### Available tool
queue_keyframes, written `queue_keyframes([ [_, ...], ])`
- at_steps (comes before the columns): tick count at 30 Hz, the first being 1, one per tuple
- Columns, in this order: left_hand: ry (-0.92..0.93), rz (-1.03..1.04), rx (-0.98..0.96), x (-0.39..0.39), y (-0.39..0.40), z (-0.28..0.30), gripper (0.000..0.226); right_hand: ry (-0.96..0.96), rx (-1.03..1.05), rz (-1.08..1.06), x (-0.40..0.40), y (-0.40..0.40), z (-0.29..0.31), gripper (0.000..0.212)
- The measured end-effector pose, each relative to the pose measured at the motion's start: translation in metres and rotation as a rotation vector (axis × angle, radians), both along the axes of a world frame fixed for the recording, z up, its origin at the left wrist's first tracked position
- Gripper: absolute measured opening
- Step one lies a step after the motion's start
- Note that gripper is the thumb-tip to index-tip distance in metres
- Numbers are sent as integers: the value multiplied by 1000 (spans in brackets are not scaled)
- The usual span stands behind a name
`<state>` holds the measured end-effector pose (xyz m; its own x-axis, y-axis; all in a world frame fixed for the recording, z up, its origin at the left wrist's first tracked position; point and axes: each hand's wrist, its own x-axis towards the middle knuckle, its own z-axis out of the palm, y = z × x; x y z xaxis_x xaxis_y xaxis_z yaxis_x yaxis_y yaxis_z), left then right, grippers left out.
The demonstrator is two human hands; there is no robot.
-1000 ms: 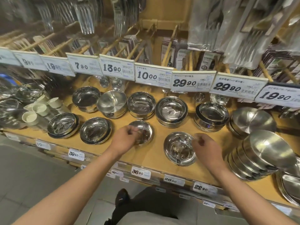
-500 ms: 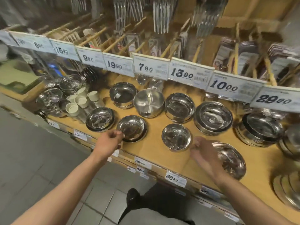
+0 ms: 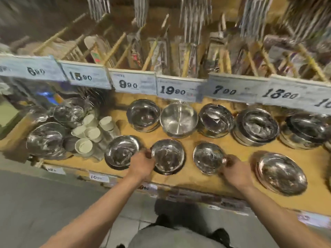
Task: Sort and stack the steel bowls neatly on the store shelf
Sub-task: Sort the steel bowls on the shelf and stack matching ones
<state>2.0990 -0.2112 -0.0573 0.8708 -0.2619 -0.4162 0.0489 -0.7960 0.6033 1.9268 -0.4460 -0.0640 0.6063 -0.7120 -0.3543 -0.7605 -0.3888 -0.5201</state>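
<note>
Store shelf (image 3: 232,169): wooden, bowls in two rough rows under the price tags (image 3: 179,90)

Back row (image 3: 215,120): five piles or single bowls standing side by side, several look already nested; judged mostly in order

Far-right front: wide shallow dish stack (image 3: 281,172), sits apart, slightly askew

Front row, judged the part still to do: three loose bowls, unstacked
- left front bowl (image 3: 121,153), untouched, just beside the left hand
- middle front bowl (image 3: 168,156): left hand (image 3: 141,163) at its left rim, fingers curled on the edge, appears to grip it
- small front bowl (image 3: 208,157): right hand (image 3: 236,170) at its right rim, fingers pinching the edge

Motion blur; nesting counts unreadable

Left end: white cups (image 3: 91,133) beside more steelware, not yet touched
</note>
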Motion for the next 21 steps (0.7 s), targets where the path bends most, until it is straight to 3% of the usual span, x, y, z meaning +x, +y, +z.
queue_keyframes([
  [5,-17,-104,37,12,-4,-3,10,19,73,-53,-3,8,1,32],
  [11,9,-39,27,17,-7,2,15,-71,51,-157,0,13,6,29],
  [14,-8,-30,20,20,-7,9,6,-132,13,-132,3,17,17,31],
  [21,-17,0,-59,17,-26,33,12,-210,12,-46,5,22,42,36],
])
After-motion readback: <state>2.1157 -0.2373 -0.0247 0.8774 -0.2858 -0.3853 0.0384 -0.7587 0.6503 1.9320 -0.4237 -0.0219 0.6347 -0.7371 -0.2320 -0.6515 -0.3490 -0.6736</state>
